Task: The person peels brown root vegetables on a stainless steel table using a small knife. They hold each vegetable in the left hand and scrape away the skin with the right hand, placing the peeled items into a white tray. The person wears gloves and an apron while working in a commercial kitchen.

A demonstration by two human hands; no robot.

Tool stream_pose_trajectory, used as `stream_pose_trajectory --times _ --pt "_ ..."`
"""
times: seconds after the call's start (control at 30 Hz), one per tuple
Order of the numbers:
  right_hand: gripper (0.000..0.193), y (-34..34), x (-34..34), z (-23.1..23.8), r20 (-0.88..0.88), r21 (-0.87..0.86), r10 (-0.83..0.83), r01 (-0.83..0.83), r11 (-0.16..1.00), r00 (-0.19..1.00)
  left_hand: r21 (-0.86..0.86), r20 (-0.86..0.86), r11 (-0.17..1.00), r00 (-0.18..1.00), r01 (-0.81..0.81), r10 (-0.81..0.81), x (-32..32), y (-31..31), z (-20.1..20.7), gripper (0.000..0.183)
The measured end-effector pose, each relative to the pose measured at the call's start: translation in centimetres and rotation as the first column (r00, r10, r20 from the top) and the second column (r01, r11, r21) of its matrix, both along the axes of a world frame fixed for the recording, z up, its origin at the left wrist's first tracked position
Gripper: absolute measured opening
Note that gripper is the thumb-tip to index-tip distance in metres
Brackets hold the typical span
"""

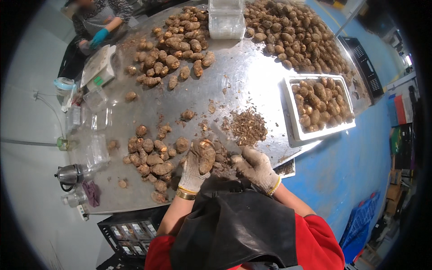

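My left hand point(195, 170), in a dirty whitish knit glove, is closed around a brown taro point(206, 157) with a pale patch at its upper end. To its right, my gloved right hand point(255, 167) is closed on what looks like a knife point(226, 140); its grey blade is blurred and points up and left, and the handle is hidden in my fingers. Left of my left hand is a pile of small taros point(153, 157). A heap of brown peelings point(248, 127) lies beyond my right hand.
Larger taros point(180, 42) and a big heap point(292, 33) cover the metal table's point(234, 81) far side. A white foam box point(291, 111) of taros stands at right. Clear plastic boxes point(226, 26) are stacked at the back. A scale point(100, 67) stands near another person's teal-gloved hand point(99, 38).
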State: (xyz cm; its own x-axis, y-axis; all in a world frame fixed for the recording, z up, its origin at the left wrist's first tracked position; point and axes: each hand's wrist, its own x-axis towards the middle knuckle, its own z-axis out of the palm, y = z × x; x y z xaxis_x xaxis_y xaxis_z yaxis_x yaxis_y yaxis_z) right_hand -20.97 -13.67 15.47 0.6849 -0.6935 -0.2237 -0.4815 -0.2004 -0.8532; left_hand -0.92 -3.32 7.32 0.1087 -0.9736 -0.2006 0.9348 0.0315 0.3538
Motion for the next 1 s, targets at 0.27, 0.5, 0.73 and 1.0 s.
stream_pose_trajectory --times 0.27,0.5,0.73,1.0 --pt "0.026 -2.3 -0.5 -4.2 -0.236 -0.254 -0.086 0.024 0.967 0.968 -0.081 -0.234 0.995 0.969 0.063 -0.08 -0.2 0.4 0.8 0.056" --pt "0.026 -2.1 -1.4 -4.8 0.08 0.07 -0.187 0.181 0.981 0.979 0.206 -0.397 0.976 0.905 -0.076 0.155 -0.4 0.7 -0.5 0.064" --pt "0.025 -0.7 -0.6 -3.1 0.144 0.199 -0.201 0.171 0.965 0.969 -0.007 -0.525 1.0 0.851 0.028 -0.028 -0.5 0.2 -0.8 0.066" --pt "0.025 -0.2 -0.3 -3.4 0.156 0.238 -0.212 0.172 0.956 0.965 0.247 0.925 0.967 0.316 -0.069 -0.214 1.1 1.3 -3.9 0.058"
